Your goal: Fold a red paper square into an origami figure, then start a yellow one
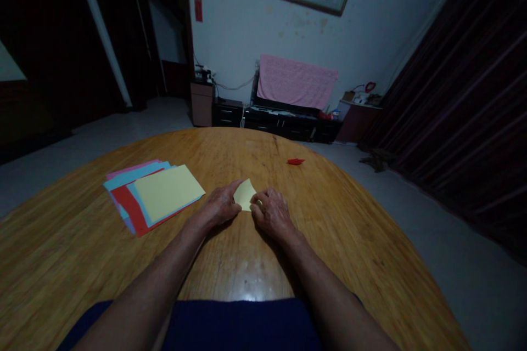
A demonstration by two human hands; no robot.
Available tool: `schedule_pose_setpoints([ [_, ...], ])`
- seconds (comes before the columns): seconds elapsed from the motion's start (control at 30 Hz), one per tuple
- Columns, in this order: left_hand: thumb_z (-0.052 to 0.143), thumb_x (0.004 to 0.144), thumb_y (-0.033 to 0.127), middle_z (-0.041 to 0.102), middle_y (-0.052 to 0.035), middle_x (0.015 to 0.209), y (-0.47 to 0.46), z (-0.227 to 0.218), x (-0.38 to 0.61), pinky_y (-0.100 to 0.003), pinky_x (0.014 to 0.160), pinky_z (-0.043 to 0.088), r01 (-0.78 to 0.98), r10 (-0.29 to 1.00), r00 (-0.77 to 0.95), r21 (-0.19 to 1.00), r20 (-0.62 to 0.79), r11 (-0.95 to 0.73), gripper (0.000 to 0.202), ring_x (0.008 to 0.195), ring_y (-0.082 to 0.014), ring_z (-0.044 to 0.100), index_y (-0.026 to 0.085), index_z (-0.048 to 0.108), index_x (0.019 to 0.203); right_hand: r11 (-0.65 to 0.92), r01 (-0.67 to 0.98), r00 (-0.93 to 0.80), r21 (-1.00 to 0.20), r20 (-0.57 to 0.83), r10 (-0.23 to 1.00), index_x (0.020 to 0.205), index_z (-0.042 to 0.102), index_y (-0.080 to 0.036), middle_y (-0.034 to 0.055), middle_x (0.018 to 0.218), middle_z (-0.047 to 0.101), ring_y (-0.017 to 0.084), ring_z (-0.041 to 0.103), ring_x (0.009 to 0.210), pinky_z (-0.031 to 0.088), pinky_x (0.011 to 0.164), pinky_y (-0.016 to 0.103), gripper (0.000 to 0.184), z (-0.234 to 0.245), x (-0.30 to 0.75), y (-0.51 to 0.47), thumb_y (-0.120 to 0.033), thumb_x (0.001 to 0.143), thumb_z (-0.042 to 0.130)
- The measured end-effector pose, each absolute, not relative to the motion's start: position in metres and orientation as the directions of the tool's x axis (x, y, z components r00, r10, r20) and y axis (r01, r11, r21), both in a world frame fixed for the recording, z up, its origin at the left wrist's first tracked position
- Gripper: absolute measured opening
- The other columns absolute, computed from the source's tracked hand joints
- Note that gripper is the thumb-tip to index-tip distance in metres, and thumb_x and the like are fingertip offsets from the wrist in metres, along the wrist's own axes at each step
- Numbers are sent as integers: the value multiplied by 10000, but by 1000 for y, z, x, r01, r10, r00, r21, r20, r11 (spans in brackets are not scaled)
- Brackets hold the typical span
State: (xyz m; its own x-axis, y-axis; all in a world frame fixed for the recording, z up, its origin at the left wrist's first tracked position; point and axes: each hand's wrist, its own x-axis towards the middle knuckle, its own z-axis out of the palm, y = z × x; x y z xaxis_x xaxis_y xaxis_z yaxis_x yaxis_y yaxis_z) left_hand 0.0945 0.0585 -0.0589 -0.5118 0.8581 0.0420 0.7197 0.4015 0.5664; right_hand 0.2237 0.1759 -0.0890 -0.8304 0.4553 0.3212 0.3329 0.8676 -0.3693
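Observation:
A small pale yellow folded paper (pixel 245 194) lies on the round wooden table (pixel 349 230), near its middle. My left hand (pixel 220 205) pinches the paper's left edge with its fingers pressed together. My right hand (pixel 272 213) has its fingers curled down on the paper's right side. Both forearms reach in from the near edge. The lower part of the paper is hidden under my fingers.
A fanned stack of coloured sheets (pixel 154 193), yellow on top over blue, red and pink, lies left of my hands. A small red folded paper piece (pixel 295 162) sits farther back on the right. Beyond the table stands a low dark cabinet with a pink cloth (pixel 294 81).

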Motion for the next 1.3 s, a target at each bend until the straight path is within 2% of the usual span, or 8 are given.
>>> schedule_pose_setpoints([
  [0.37,543,704,160,703,-53,935,58,-61,93,-262,718,457,724,863,-502,572,53,386,735,847,-194,639,197,413,1427,873,258,-867,-413,301,398,1024,669,-251,56,1137,561,205,481,1081,319,927,359,243,-94,240,203,-156,889,491],
  [0.43,544,705,158,703,-56,945,58,-61,94,-262,714,456,726,865,-498,576,65,375,729,850,-196,640,202,418,1423,857,303,-844,-418,301,445,998,664,-237,62,1125,563,218,482,1073,315,925,376,210,-92,237,193,-185,892,491],
  [0.5,545,710,158,703,-61,956,57,-62,94,-263,718,454,731,866,-495,576,77,367,723,859,-198,641,204,420,1421,830,378,-792,-410,321,519,957,648,-207,88,1107,564,255,480,1058,314,914,404,166,-90,233,180,-313,887,540],
  [0.63,548,721,164,704,-66,977,57,-62,94,-267,735,455,735,870,-488,568,66,369,710,876,-202,641,200,421,1419,792,473,-717,-386,355,601,921,609,-181,120,1074,561,308,464,1064,307,897,436,256,-90,226,162,-414,816,627],
  [0.77,550,721,162,706,-63,986,58,-61,94,-268,746,457,738,870,-490,558,55,381,724,885,-200,641,202,405,1429,802,445,-771,-399,285,570,1034,593,-209,106,1139,559,294,463,1089,306,916,439,235,-89,229,174,-312,823,599],
  [0.9,539,719,147,704,-72,1003,58,-62,93,-264,740,458,731,873,-485,573,53,371,723,886,-198,640,182,404,1428,819,384,-849,-426,186,495,1162,557,-227,86,1189,565,271,473,1126,328,943,435,370,-90,235,196,-177,796,538],
  [1.2,479,763,117,681,-110,1120,56,-65,94,-321,838,439,856,928,-345,453,139,250,759,954,-225,620,201,292,1493,834,78,-769,-547,499,399,1378,406,-170,138,1434,433,248,387,1325,314,1073,453,671,-100,222,199,-104,713,469],
  [1.3,473,751,111,692,-83,1043,57,-65,96,-318,816,435,865,938,-301,464,172,192,790,900,-212,611,214,261,1505,857,44,-756,-514,544,365,1334,473,-175,125,1364,516,246,436,1287,328,1067,440,627,-94,218,197,-112,710,482],
])
